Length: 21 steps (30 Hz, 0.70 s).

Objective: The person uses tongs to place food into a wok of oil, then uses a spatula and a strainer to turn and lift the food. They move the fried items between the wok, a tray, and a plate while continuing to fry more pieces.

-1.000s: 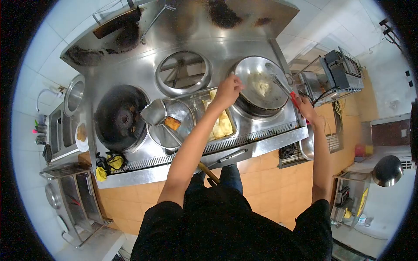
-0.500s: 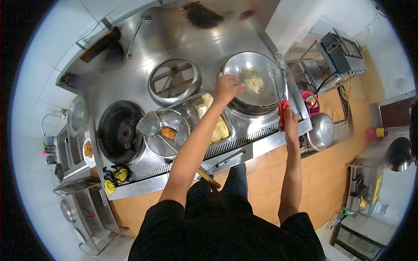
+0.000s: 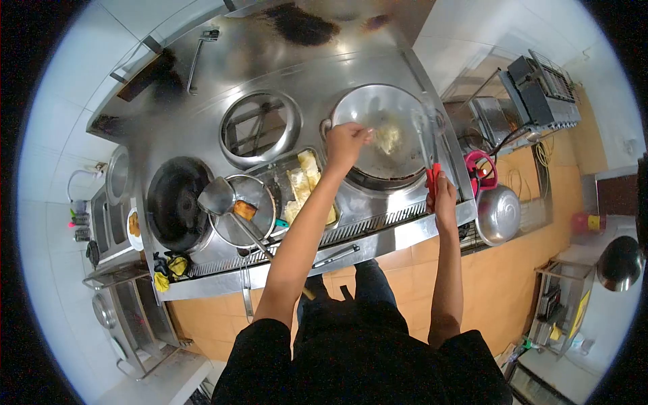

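Note:
My left hand (image 3: 346, 145) is over the left side of a wide steel pan (image 3: 358, 111), its fingers pinched together. Whether anything small is between them I cannot make out. A pale yellowish piece of food (image 3: 387, 138) lies in liquid in the middle of this pan. On the right, my right hand (image 3: 442, 200) grips the red handles of metal tongs (image 3: 432, 177); their arms reach up by the pan's right rim. Below my left forearm, a metal tray (image 3: 275, 177) holds several pale yellow pieces of food (image 3: 301, 182), partly hidden by the arm.
A round strainer (image 3: 233, 236) holds a browned piece of food (image 3: 244, 210), with a long-handled wok spatula (image 3: 217, 196) lying across it. Left of it sits a black wok (image 3: 174, 202); behind is a burner ring (image 3: 290, 128). A steel bowl (image 3: 498, 214) stands right of the counter.
The view has shifted slightly. The food in the pan looks yellower and more blurred. The tongs' red handles appear closer together. My left hand stays pinched over the pan's left side.

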Motion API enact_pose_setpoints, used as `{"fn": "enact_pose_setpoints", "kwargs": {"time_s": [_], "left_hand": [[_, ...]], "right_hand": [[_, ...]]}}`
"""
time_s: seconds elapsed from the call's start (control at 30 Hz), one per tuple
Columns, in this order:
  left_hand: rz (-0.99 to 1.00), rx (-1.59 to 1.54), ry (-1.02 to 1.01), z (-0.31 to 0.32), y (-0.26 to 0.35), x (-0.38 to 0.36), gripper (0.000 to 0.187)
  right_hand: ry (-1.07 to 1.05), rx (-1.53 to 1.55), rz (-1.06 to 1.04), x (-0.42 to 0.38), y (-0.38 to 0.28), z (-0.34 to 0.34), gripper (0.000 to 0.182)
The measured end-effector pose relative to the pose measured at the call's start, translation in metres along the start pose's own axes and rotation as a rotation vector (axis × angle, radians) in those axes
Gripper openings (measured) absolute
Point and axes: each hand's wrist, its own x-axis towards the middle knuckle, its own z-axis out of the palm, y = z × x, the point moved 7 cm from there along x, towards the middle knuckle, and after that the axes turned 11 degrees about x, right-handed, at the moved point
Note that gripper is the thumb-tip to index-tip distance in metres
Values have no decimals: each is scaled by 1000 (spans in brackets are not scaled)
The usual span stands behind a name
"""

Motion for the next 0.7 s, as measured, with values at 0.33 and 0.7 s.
{"fn": "enact_pose_setpoints", "kwargs": {"time_s": [0.33, 0.7], "left_hand": [[76, 407, 32, -8, 68, -8, 17], [243, 501, 75, -1, 95, -22, 17]], "right_hand": [[-106, 79, 3, 30, -27, -9, 48], [-217, 96, 19, 28, -25, -3, 54]]}}
